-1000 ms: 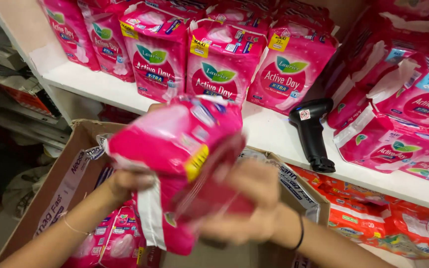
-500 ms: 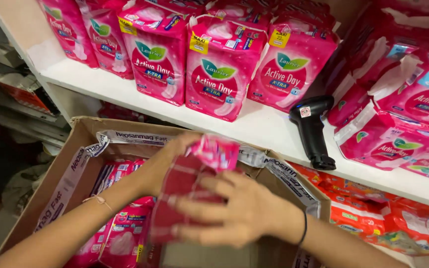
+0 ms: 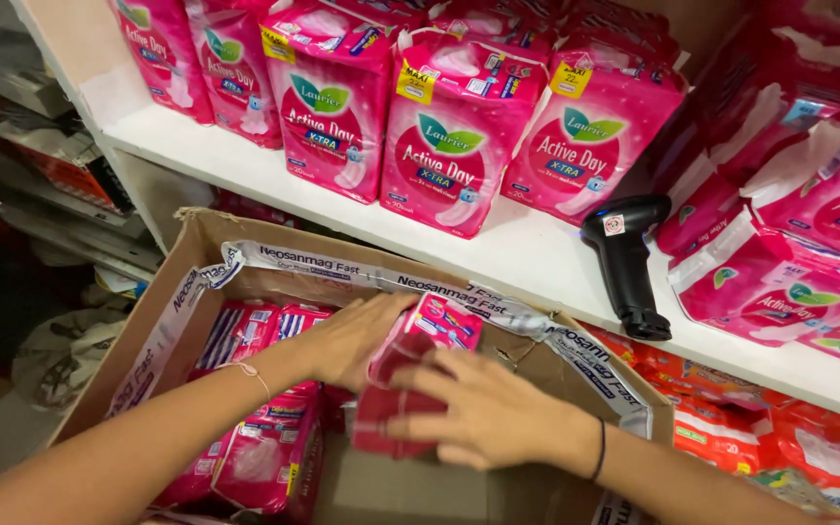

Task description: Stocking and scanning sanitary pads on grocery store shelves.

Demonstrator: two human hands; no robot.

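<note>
Gripping a pink packet (image 3: 418, 374) inside the cardboard box (image 3: 196, 282), your left hand (image 3: 347, 340) and right hand (image 3: 483, 413) clasp its sides below a white shelf (image 3: 498, 248).

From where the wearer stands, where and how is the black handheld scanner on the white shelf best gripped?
Probably by the scanner's handle, reaching from the front: it stands upright on its base on the white shelf, handle bare and facing outward, with pink packs close behind and to its right.
</note>
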